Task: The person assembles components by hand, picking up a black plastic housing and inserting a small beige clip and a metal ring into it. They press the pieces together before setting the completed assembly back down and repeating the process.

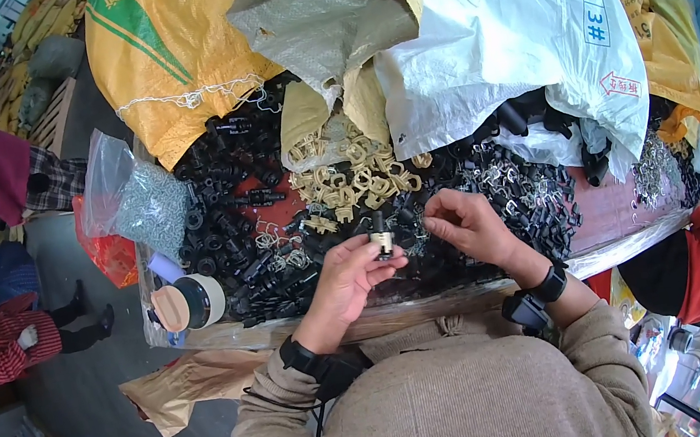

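Between the thumb and fingers of my left hand is a small black cylindrical part with a cream-coloured piece around its middle, held upright. To its right, my right hand is closed in a pinch above the dark parts; whatever its fingertips hold is too small or hidden to tell. Beyond the hands lies a heap of cream plastic clips, spilling from a sack mouth. Black plastic fittings are piled to the left, and small metal hooks mixed with black pieces to the right.
Yellow and white woven sacks line the far side. A clear bag of small grey pieces and a lidded cup stand at left. The table's wrapped edge runs before me. Other people are at left and right.
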The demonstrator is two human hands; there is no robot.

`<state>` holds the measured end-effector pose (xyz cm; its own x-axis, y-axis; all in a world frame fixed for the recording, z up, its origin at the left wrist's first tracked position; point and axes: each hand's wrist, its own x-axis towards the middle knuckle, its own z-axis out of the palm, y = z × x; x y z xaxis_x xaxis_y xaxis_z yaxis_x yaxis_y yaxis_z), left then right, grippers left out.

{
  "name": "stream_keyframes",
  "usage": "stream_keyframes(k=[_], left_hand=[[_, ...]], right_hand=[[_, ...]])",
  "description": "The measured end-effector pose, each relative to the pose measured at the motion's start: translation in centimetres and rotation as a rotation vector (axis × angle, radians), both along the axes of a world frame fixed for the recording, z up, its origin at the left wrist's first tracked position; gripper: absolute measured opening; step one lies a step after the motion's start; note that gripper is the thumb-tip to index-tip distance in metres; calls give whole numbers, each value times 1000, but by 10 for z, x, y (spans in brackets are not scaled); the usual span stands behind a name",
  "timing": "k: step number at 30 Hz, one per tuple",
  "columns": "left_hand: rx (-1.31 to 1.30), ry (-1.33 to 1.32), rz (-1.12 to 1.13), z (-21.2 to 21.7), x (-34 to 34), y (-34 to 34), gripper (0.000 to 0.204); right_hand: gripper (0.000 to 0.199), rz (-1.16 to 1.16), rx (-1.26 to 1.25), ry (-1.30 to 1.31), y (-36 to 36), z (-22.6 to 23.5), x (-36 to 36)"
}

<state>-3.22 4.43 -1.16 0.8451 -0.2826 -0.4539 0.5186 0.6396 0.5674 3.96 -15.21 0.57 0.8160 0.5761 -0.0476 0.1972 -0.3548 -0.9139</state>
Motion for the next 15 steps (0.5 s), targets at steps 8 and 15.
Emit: stream_keyframes(k=[8,15], left_hand=[[-24,-8,106,-5,-2,5,24],[-35,3,157,-4,0,10,25]], right_hand=[[19,46,-354,-471,18,-26,5],[22,70,-420,-464,33,-20,10]])
